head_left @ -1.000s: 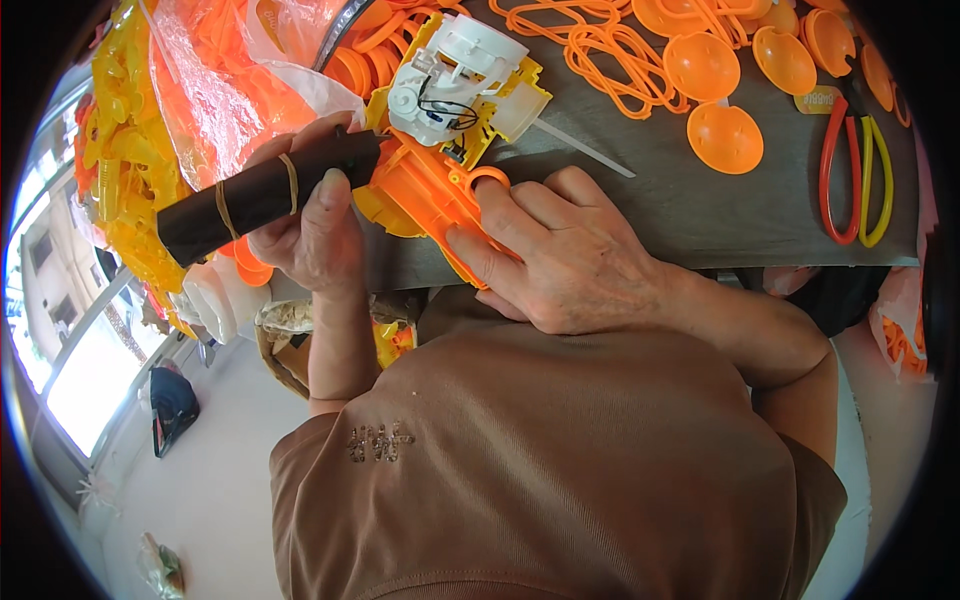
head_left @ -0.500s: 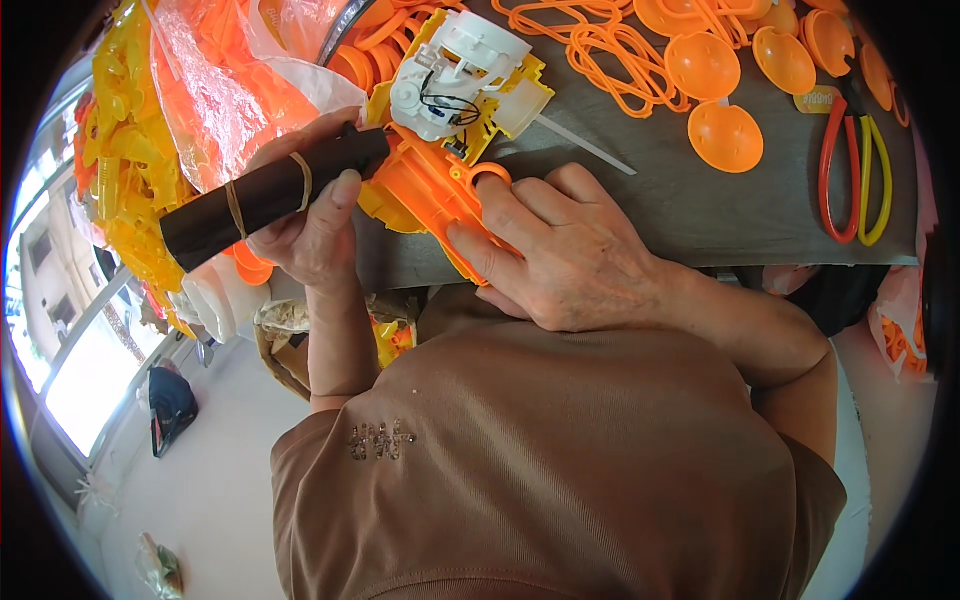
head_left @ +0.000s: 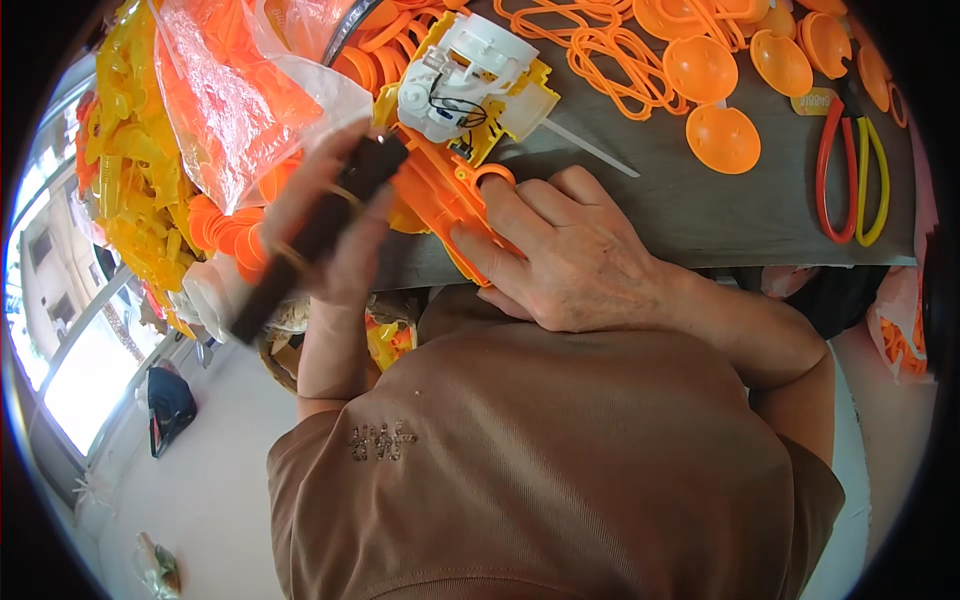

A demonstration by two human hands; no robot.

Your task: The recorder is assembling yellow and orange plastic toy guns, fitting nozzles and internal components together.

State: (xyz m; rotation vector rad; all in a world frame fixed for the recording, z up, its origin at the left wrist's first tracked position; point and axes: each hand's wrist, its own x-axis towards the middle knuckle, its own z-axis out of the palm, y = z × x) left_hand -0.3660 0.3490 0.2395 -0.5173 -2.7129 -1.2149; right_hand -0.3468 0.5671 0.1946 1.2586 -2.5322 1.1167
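Note:
My left hand (head_left: 352, 262) is closed around a dark bar (head_left: 318, 232) with rubber bands on it, blurred by motion and tilted, its upper end near the orange plastic part. My right hand (head_left: 580, 255) lies on the orange plastic part (head_left: 432, 188) at the table's front edge. Its index finger reaches to the small ring on that part, and its fingers press the part down. Just beyond sits a yellow plastic shell (head_left: 535, 78) holding a white mechanism (head_left: 428, 108) with black wires. A thin translucent stick (head_left: 590, 148) extends from there over the table.
Orange discs (head_left: 722, 138) and looped orange pieces (head_left: 625, 70) lie at the far right on the grey table (head_left: 760, 215). Red-and-yellow-handled pliers (head_left: 850, 180) rest at the right. A plastic bag of orange parts (head_left: 235, 110) and a yellow parts heap (head_left: 135, 170) crowd the left.
The dark bar in my left hand has swung steeper, its lower end dropping toward me and its upper end moving slightly right. My right hand stays on the orange part.

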